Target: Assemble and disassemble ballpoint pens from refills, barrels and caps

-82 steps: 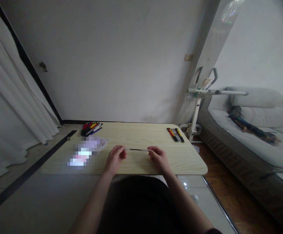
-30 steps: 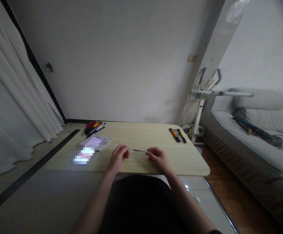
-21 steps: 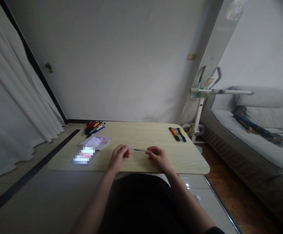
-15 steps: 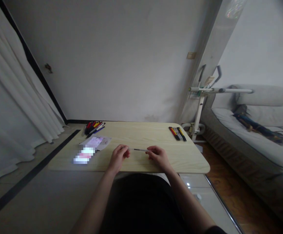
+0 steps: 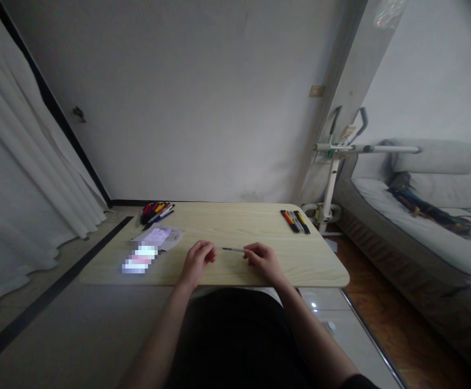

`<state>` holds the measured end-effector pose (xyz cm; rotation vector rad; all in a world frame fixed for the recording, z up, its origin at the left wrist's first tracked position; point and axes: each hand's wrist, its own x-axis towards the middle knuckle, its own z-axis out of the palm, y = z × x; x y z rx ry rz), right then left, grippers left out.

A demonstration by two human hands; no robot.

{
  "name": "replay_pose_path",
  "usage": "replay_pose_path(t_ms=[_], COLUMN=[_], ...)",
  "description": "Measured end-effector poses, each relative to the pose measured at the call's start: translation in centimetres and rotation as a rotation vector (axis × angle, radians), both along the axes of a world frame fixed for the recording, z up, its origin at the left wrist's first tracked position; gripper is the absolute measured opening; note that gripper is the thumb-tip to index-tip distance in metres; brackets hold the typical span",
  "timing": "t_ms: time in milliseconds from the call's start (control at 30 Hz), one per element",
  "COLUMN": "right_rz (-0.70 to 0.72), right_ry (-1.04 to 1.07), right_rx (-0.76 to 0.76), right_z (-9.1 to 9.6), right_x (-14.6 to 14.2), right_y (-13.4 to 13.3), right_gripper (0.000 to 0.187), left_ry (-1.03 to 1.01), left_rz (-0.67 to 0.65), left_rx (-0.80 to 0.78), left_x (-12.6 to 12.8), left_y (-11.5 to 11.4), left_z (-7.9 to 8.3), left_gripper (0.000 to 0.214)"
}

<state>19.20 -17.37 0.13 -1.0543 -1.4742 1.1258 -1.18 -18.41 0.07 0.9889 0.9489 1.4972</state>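
Over the near middle of a pale wooden table (image 5: 235,221), both hands pinch a thin pen refill (image 5: 232,249) that lies level between them. My left hand (image 5: 197,260) is closed on its left end, where something pale and thin shows at the fingertips. My right hand (image 5: 261,260) is closed on the right end. A bunch of coloured pens (image 5: 155,211) lies at the table's far left corner, and a small row of pens (image 5: 294,221) lies at the far right.
A plastic packet with a blurred patch (image 5: 151,247) lies on the table left of my hands. White curtains (image 5: 20,178) hang at the left. An exercise machine (image 5: 334,162) and a grey sofa (image 5: 422,216) stand to the right.
My hands have drawn slightly closer together along the refill, so less of it shows between them. The view has shifted a little.
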Motion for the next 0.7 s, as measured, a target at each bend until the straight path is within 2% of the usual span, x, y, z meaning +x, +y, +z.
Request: replay_pose_path(t_ms=[700], right_rz=[-0.002], right_ry=[-0.151], right_rx=[0.080], right_z=[0.20], right_x=[-0.29], right_y=[-0.22], right_gripper=[0.032], left_ry=[-0.009], left_rz=[0.008], left_rx=[-0.012], left_x=[0.13], left_y=[-0.18], left_z=[0.41], left_gripper=[0.017])
